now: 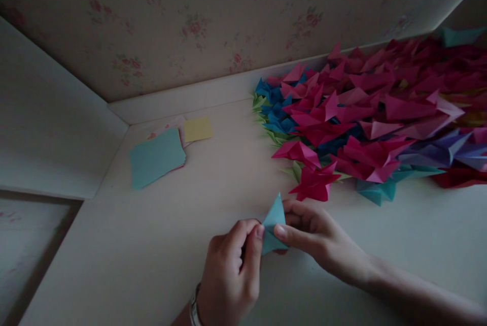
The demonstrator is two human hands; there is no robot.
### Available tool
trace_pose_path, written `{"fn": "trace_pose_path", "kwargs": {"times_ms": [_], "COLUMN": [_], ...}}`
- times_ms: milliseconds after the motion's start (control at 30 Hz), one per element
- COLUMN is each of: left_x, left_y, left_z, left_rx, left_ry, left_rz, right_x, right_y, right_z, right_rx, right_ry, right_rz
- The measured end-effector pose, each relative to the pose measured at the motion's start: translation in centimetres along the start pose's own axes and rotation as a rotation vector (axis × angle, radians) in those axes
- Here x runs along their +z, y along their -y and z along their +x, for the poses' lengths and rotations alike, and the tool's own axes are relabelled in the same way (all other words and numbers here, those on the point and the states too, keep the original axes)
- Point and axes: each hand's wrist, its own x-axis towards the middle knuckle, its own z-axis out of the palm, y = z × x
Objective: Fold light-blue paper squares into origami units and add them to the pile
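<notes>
Though near pile's edge (315, 184), teal paper (275, 215) in hands (233, 267) (321, 232), open tabletop (160, 245) leftward

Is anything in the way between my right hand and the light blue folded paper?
Nothing visible: your right hand touches the folded paper, thumb against it, and your left hand pinches its other side.

The piece (274, 217) between the hands (234, 265) looks like matt paper, smooth and crisply creased, as do the many folded pieces (365, 112) heaped on the bench (160, 245). The stacked sheets (155, 158) and the yellow sheet (198, 129) are flat, matt paper, while the bench looks smooth with a soft sheen. The bracelet (195, 308) has a shiny, metal-like surface, and the flowered wall (182, 26) looks matt.
</notes>
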Motion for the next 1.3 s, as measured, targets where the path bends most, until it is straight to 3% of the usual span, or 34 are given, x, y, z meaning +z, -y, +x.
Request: {"fn": "trace_pose_path", "kwargs": {"times_ms": [200,433,633,733,900,1133,1300], "left_x": [-0.5,-0.4,-0.1,-0.3,-0.8,-0.8,-0.5], "left_y": [0.1,0.4,0.5,0.3,-0.2,0.7,1.1], "left_z": [0.5,0.6,0.0,0.0,0.8,0.8,0.4], "left_rx": [-0.074,0.011,-0.025,-0.144,-0.341,-0.358,-0.390], "left_ry": [0.041,0.075,0.050,0.120,0.267,0.351,0.383], "left_rz": [-0.051,0.017,-0.042,-0.189,-0.614,-0.961,-1.078], "right_x": [-0.3,-0.3,0.1,0.0,-0.4,0.1,0.0], "right_y": [-0.2,-0.1,-0.2,-0.1,0.2,0.9,0.7], "right_z": [-0.2,-0.1,-0.6,-0.6,-0.4,-0.3,-0.3], "right_rx": [-0.027,0.027,0.018,0.007,0.066,0.220,0.218], "right_ry": [-0.036,-0.031,0.021,0.050,0.123,0.236,0.235], "right_rz": [-0.221,-0.259,-0.266,-0.242,-0.106,0.080,0.144]}}
